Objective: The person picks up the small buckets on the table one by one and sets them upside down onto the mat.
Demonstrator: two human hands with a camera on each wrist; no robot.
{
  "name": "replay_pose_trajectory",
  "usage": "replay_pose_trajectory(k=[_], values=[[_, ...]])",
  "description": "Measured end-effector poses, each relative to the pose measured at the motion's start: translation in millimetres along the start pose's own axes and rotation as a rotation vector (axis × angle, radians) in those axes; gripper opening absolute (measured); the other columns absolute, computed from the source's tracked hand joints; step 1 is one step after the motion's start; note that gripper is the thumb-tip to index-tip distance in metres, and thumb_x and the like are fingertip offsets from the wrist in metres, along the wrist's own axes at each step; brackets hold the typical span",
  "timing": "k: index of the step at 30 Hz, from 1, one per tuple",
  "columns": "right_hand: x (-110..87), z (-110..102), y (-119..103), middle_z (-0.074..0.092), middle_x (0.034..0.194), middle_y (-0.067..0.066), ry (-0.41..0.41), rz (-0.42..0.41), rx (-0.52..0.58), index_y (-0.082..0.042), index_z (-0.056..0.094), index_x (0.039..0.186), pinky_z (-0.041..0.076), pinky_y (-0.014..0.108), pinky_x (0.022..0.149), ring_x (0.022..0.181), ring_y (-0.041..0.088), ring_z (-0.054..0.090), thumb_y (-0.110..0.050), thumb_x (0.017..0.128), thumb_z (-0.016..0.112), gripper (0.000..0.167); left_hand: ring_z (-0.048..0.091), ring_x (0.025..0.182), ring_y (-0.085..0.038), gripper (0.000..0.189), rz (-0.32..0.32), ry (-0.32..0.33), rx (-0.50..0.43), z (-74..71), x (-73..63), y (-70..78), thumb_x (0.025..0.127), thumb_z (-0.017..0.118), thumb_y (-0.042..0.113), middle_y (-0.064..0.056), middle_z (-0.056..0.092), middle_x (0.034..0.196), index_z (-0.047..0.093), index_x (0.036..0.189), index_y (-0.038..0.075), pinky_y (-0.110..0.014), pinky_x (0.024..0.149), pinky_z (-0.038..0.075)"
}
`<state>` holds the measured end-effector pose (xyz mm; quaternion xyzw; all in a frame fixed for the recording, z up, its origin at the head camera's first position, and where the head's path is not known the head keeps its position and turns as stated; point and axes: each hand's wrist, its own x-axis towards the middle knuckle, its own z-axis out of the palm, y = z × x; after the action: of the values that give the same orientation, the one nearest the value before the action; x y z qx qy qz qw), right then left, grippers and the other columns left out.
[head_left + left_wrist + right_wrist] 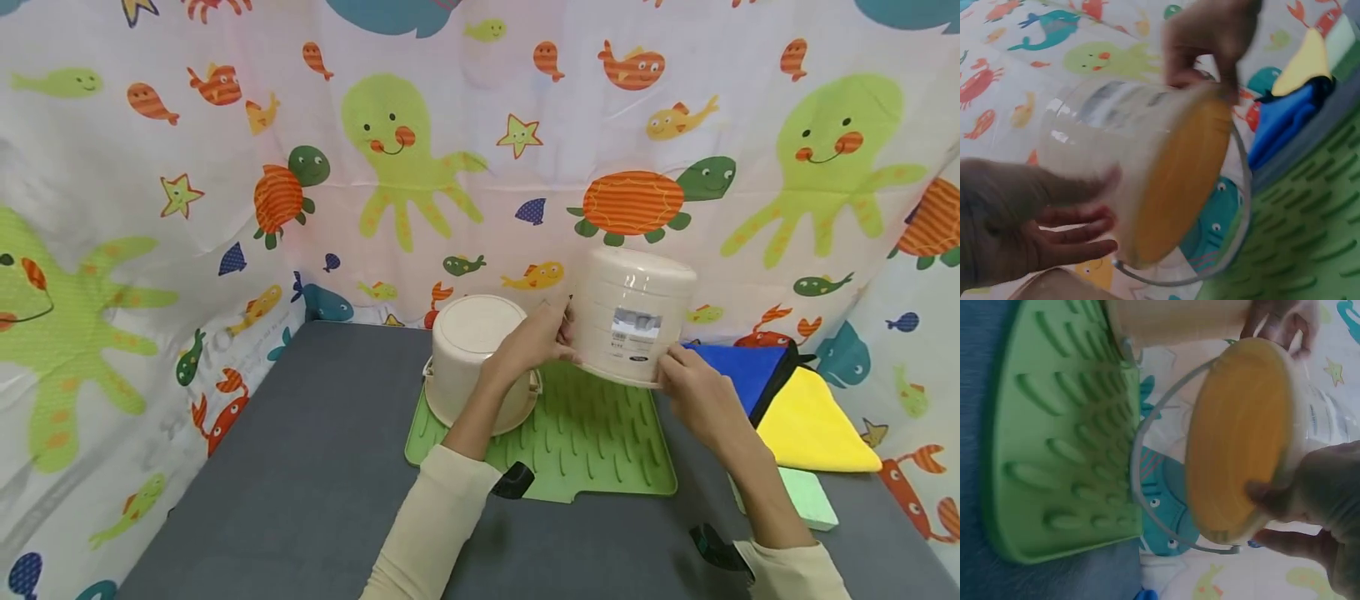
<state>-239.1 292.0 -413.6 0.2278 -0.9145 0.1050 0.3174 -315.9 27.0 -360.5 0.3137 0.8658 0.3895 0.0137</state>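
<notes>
A cream plastic bucket (633, 317) is held up over a green ridged drying mat (592, 442), tilted and bottom up. Its mouth shows orange-yellow inside in both wrist views, and a thin bail handle (1245, 206) swings below it. My right hand (701, 396) pinches the rim, with the thumb inside the mouth. At the bucket's left side is my left hand (532, 337), its thumb and fingers fairly straight and their tips against the wall. A second cream bucket (465, 367) stands upside down on the mat's left, below my left hand and partly behind my forearm.
To the right lie folded blue and yellow cloths (817, 417) and a pale green sponge-like block (808, 498), partly behind my right forearm. A sea-animal printed curtain (450, 125) surrounds the grey table (300, 467) at the back and sides.
</notes>
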Motion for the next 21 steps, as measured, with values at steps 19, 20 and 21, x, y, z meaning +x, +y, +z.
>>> replay_pose_trajectory(k=[19,20,21], values=[[-27.8,-19,13,0.046,0.140,0.035,-0.381,0.392,0.536,0.001,0.027,0.150,0.057,0.066,0.093,0.121,0.061,0.059,-0.023,0.088,0.086,0.089,0.044,0.145,-0.026,0.068,0.005,-0.129,0.154,22.8,11.7,7.1,0.073,0.093,0.020,-0.011,0.049,0.154,0.057,0.131,0.013,-0.039,0.119,0.046],[-24.7,-18,15,0.036,0.151,0.038,-0.364,0.402,0.574,-0.002,0.011,0.159,0.053,0.070,0.095,0.129,0.065,0.052,-0.022,0.089,0.085,0.104,0.047,0.142,-0.026,0.068,-0.003,-0.131,0.141,23.9,9.9,6.7,0.073,0.094,0.019,-0.012,0.047,0.154,0.056,0.129,0.013,-0.038,0.116,0.049],[-22.0,-17,17,0.029,0.156,0.039,-0.351,0.398,0.598,-0.006,0.000,0.163,0.051,0.073,0.096,0.132,0.067,0.048,-0.020,0.089,0.085,0.113,0.051,0.138,-0.025,0.068,-0.009,-0.130,0.130,25.4,8.0,6.4,0.072,0.094,0.019,-0.013,0.046,0.153,0.055,0.128,0.014,-0.036,0.112,0.051]])
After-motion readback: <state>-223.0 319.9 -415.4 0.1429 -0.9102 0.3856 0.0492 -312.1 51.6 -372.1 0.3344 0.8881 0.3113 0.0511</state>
